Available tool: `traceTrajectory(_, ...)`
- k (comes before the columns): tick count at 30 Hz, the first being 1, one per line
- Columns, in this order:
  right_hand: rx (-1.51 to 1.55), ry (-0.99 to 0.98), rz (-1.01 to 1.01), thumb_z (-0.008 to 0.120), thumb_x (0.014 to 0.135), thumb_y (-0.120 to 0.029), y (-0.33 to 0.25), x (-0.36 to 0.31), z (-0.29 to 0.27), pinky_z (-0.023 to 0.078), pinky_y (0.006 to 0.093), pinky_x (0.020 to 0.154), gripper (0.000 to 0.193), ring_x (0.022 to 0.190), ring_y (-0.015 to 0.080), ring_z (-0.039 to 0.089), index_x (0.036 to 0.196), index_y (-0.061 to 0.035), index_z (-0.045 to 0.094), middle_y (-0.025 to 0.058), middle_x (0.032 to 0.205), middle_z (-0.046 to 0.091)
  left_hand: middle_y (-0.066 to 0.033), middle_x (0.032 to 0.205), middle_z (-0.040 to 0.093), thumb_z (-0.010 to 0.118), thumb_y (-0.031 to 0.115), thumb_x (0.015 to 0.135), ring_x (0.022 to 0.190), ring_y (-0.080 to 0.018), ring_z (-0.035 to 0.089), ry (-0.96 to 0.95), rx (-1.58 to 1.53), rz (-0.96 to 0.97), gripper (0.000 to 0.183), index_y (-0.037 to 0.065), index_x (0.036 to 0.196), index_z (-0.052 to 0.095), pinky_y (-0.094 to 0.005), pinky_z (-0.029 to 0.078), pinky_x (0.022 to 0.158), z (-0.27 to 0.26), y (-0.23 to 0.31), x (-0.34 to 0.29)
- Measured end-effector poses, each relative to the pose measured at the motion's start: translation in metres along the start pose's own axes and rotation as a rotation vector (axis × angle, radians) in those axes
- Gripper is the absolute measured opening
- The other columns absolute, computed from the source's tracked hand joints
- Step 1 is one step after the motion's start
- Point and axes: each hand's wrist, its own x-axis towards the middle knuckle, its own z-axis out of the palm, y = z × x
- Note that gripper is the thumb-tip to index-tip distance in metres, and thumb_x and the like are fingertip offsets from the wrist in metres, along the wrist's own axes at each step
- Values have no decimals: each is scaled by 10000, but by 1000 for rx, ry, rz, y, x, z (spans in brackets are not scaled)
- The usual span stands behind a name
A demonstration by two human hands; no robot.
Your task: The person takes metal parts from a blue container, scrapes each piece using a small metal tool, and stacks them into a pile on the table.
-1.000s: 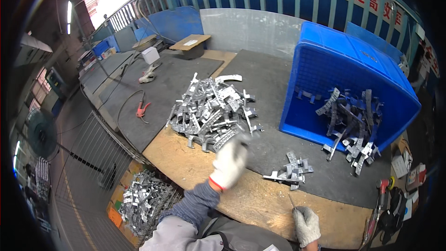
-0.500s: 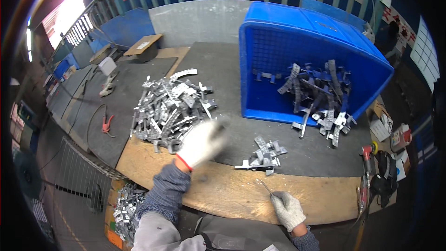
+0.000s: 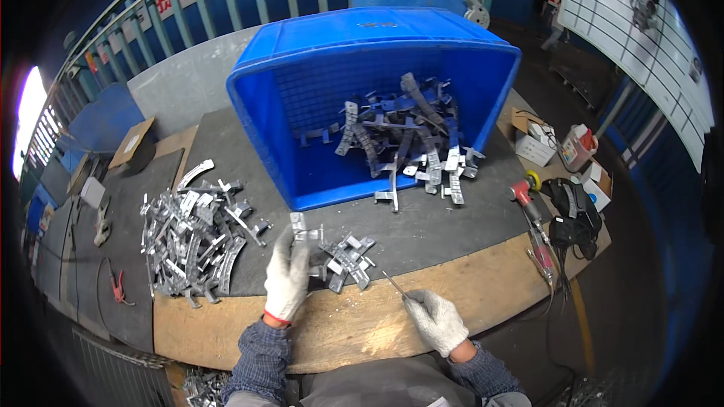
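My left hand (image 3: 286,279), in a white knit glove with a red cuff, is closed on a silver metal bracket (image 3: 299,224) that sticks up past its fingertips. Just right of it lies a small heap of similar brackets (image 3: 349,260) on the dark mat. In its grey-white glove, my right hand (image 3: 436,322) grips a thin metal rod (image 3: 394,283), whose free end points toward that heap; the rest is hidden in the fist. Left of my left hand is a larger pile of bright brackets (image 3: 192,237).
A big blue bin (image 3: 260,147) lies on its side, dark brackets (image 3: 407,132) spilling from its mouth. An air grinder (image 3: 526,203), a black bag (image 3: 573,211) and small boxes (image 3: 535,143) sit at the right. Red-handled pliers (image 3: 118,286) lie at the left. The wooden edge (image 3: 339,332) runs along the front.
The view has turned right. My left hand has gone from the large pile to beside the small heap, and a bracket now shows in it. My right hand still holds the rod.
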Motion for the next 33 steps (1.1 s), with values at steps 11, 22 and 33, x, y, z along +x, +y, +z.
traceTrajectory(11,475,103,12,607,1146,-218,-27,15,15,497,230,606,321,674,50,583,1331,39,661,44,902,698,-268,1256,742,673,235,1077,1118,-388,777,-603,269,206,589,13,1600,520,-415,602,955,56,39,-92)
traceTrajectory(22,27,8,-484,729,1041,-119,-31,11,7,655,380,782,391,886,275,822,1420,-31,695,197,1096,820,-51,1283,683,575,118,1154,1129,-132,646,-504,-320,-225,445,-13,1568,479,-312,570,984,37,20,-75)
traceTrajectory(33,-169,-196,-435,711,1056,-187,-41,8,-7,658,408,734,362,872,331,826,1409,-113,736,210,1107,818,-144,1264,735,652,59,1053,1069,-270,756,-503,192,50,522,73,1565,551,-400,606,896,22,30,-81)
